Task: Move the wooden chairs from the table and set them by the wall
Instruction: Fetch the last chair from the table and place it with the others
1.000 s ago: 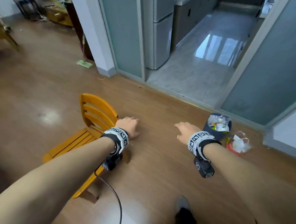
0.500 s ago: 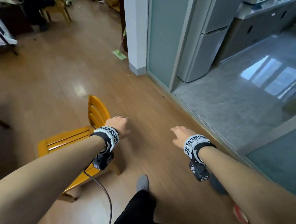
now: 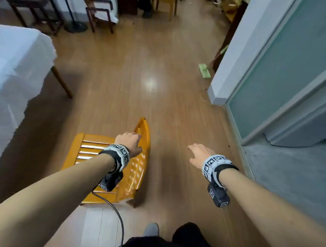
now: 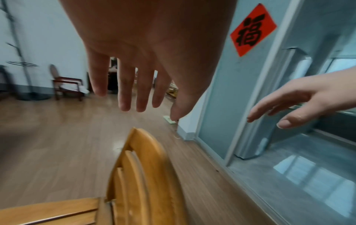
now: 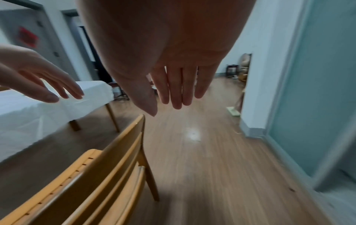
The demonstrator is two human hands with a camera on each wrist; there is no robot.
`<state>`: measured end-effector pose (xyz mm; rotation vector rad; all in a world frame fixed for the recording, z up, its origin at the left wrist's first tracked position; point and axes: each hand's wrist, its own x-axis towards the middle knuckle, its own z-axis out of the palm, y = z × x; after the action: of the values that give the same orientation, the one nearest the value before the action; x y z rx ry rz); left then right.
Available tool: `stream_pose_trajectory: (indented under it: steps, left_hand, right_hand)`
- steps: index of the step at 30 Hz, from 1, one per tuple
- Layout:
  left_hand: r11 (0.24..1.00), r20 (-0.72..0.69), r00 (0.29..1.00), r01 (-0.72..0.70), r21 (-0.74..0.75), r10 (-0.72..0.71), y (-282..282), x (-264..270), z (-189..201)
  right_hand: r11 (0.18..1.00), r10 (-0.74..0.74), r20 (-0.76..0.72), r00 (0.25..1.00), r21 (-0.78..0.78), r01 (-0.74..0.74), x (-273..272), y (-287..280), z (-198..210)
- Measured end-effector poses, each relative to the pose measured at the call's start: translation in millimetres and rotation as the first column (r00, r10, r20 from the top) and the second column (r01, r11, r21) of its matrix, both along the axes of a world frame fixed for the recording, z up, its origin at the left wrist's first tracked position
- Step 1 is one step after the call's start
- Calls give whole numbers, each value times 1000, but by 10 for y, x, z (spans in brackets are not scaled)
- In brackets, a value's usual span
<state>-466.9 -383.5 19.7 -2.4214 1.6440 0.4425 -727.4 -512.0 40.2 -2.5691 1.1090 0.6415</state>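
chair: wooden chair [image 3: 105, 158] stands on the floor [image 3: 135, 67] beside the table [image 3: 11, 70], well short of the wall | left hand [image 3: 129, 143]: fingers straight, empty, above the backrest, likely reaching to grip | right hand [image 3: 199, 155]: spread, empty, clear of it

From my head the camera looks forward and down over both forearms at the wooden floor [image 3: 123, 78]. The camera under my left wrist looks along my left hand [image 4: 146, 50] from close up, and the one under my right wrist along my right hand [image 5: 169, 50]. All three share the yellow chair [image 3: 135, 171], the floor and the glass partition [image 3: 289, 70].
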Motion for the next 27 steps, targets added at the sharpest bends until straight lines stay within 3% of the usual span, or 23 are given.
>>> stream_pose_trajectory:
  steps: [4,9,17,23,27]
  left_hand:
    - [984,24,984,-179,-9,179,-104,245,-9]
    - [906,59,904,-423,-7,423,-172,322,2]
    - [623,-5,624,-780,67,782,58,-458,-75]
    - [431,-53,428,-893,129,902,209,-1058,-334]
    - [364,-94,354,-921,141,931,172,-1190,-540]
  right_hand:
    - [978,207,21,978,29,-208,615,-521,-148]
    - [869,493,55,868,19,-494,1415,-1078,-258]
    - [611,790,-18,613,96,-786,1988,-1445,-411]
    - [420,907,-29,421,159,-893,2080,-1285,-639]
    - [360,931,-8,365,185,-914,2137,-1168,-753]
